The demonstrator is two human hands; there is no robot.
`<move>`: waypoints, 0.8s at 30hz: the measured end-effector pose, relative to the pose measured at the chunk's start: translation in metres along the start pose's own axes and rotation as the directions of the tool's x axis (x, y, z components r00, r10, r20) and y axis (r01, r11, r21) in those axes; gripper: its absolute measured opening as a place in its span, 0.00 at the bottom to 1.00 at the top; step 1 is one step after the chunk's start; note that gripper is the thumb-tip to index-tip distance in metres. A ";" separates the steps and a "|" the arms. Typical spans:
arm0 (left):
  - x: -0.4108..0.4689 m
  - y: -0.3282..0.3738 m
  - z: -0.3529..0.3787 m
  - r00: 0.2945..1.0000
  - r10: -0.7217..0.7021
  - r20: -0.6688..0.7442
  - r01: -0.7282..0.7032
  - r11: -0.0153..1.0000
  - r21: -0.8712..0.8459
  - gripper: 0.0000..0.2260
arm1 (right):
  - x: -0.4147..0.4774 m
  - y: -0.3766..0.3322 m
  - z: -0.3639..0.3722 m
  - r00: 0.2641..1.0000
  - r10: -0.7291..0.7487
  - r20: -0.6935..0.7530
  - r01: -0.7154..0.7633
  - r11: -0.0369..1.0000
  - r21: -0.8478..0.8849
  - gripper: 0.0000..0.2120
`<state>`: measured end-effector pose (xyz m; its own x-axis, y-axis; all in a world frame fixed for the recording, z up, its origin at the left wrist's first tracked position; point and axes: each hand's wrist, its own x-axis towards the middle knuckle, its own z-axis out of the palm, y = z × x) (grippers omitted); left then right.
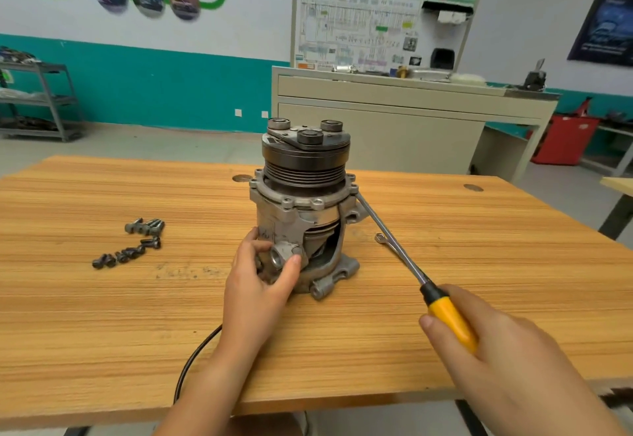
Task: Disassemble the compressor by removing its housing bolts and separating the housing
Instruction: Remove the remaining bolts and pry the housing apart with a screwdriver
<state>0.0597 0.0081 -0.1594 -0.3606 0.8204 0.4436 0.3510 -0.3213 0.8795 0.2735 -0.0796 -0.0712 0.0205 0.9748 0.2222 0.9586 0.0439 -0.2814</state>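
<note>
Head view — left hand [260,274] clamped on compressor [301,196], right hand [507,350] clamped round screwdriver [448,315] — tip at flange.

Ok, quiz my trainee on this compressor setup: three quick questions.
1. True or false: the loose bolts lie on the table to the right of the compressor.
2. The right hand holds: A) a hammer B) a screwdriver C) pliers.
3. Fill in: the left hand grips the compressor's ____ half.

Key: 1 false (they lie to its left); 2 B; 3 lower.
</note>
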 end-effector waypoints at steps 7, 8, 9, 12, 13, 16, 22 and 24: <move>0.000 -0.001 0.001 1.000 -0.006 0.004 0.006 1.000 -0.007 0.11 | -0.016 -0.023 0.057 0.999 0.041 0.024 -0.043 0.993 0.106 0.23; -0.001 -0.001 0.001 1.000 -0.010 0.007 0.010 1.000 -0.008 0.11 | -0.020 -0.026 0.067 0.999 0.043 0.016 -0.045 0.987 0.155 0.23; -0.002 0.000 0.000 1.000 -0.012 0.012 0.012 1.000 -0.012 0.11 | -0.021 -0.026 0.073 0.999 0.052 -0.003 -0.050 0.978 0.202 0.23; 0.000 0.002 -0.002 1.000 -0.011 0.020 0.011 1.000 -0.028 0.12 | -0.014 -0.018 0.070 0.993 0.121 0.008 -0.116 0.933 0.341 0.20; 0.000 0.002 -0.002 1.000 -0.016 0.026 0.017 1.000 -0.024 0.12 | -0.012 -0.014 0.065 0.987 0.158 0.037 -0.158 0.886 0.436 0.16; 0.003 0.002 -0.008 0.997 -0.060 0.045 0.061 0.998 -0.024 0.10 | -0.011 -0.007 0.051 0.964 0.248 0.093 -0.247 0.716 0.653 0.04; 0.066 0.018 -0.034 0.981 -0.187 -0.046 0.175 0.965 -0.194 0.19 | -0.013 -0.002 0.050 0.955 0.288 0.076 -0.246 0.618 0.747 0.03; 0.092 0.024 -0.031 0.978 -0.208 -0.008 0.199 0.946 -0.256 0.18 | -0.013 0.008 0.054 0.952 0.304 0.036 -0.237 0.655 0.717 0.04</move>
<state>0.0086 0.0608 -0.0920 -0.4323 0.8656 0.2526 0.0391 -0.2619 0.9643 0.2656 -0.0800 -0.1263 0.3007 0.9493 0.0921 0.4196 -0.0450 -0.9066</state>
